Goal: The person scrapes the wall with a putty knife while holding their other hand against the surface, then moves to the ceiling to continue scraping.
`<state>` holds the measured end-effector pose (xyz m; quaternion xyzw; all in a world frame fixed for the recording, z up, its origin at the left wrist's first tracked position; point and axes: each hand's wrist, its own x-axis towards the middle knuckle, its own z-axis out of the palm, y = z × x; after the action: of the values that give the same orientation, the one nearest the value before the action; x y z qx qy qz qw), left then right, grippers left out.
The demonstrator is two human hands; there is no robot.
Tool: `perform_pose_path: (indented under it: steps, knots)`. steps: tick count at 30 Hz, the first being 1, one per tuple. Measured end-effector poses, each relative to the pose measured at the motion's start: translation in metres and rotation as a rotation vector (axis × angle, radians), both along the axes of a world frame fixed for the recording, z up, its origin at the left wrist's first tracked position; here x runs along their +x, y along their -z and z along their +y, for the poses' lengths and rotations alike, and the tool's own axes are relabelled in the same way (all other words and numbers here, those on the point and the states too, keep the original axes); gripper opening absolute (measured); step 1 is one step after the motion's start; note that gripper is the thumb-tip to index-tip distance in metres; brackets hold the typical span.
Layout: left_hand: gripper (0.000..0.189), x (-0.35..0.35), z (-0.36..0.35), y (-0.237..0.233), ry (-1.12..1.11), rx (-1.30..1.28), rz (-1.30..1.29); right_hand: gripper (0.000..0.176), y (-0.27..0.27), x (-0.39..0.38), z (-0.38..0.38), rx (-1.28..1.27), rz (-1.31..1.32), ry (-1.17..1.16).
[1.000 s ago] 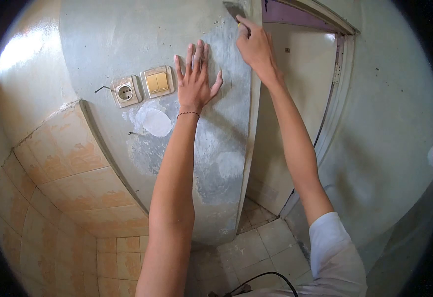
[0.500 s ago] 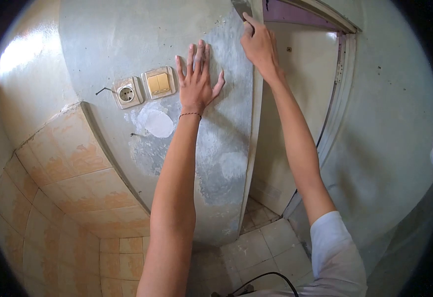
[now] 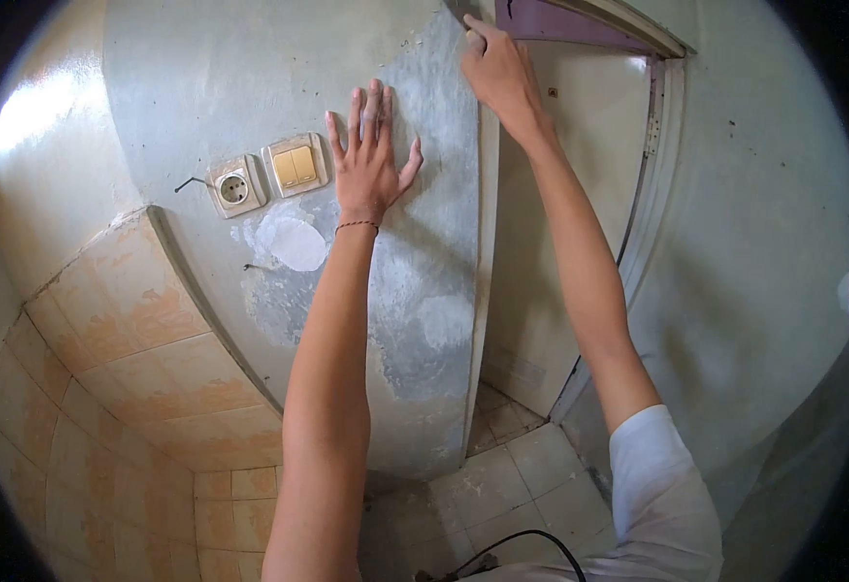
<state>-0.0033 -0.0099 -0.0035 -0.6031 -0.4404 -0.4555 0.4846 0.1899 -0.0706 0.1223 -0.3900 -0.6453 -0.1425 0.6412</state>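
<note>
Grey plaster wall [image 3: 250, 78], scuffed and patched, fills the middle of the view. The left hand [image 3: 366, 160] lies flat against it with the grip fully open, fingers spread and pointing up, holding nothing; a thin thread bracelet [image 3: 357, 225] circles the wrist. The right hand [image 3: 502, 73] reaches higher, at the wall's outer corner near the top edge of the view, its grip curled shut on a flat blade [image 3: 457, 10]. The blade is dark, pressed to the plaster, and mostly cut off by the frame. Just left of the open hand sit a light switch [image 3: 293, 167] and a socket [image 3: 233, 186], with a pale filler patch [image 3: 293, 242] below them. Tan wall tiles [image 3: 133, 320] cover the lower left. A door frame [image 3: 653, 145] rises on the right, and a black cable [image 3: 522, 543] lies on the tiled floor [image 3: 512, 475].
</note>
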Motion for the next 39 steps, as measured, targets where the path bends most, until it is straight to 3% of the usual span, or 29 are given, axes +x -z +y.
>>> perform_pose_path:
  steps: [5,9,11,29,32,39]
  knots:
    - [0.081,-0.001,0.0,-0.001,0.04,0.003,-0.011,0.045,0.001,0.003,0.012,0.139,-0.101,0.085]
    - [0.081,0.0,0.0,0.0,0.011,0.011,0.004,0.048,-0.018,0.005,0.006,0.109,-0.097,0.104]
    - [0.081,0.0,-0.002,0.0,-0.002,0.003,0.009,0.047,-0.011,0.005,-0.01,-0.025,-0.08,-0.044]
    - [0.082,0.0,-0.002,-0.001,0.024,0.01,0.01,0.046,0.001,0.007,0.008,0.059,-0.011,-0.122]
    - [0.082,0.001,-0.003,-0.001,-0.007,-0.004,0.009,0.047,0.021,0.008,0.012,0.097,-0.028,-0.044]
    - [0.082,-0.001,0.001,0.0,0.006,-0.012,0.01,0.048,-0.009,0.012,0.026,0.156,-0.007,-0.03]
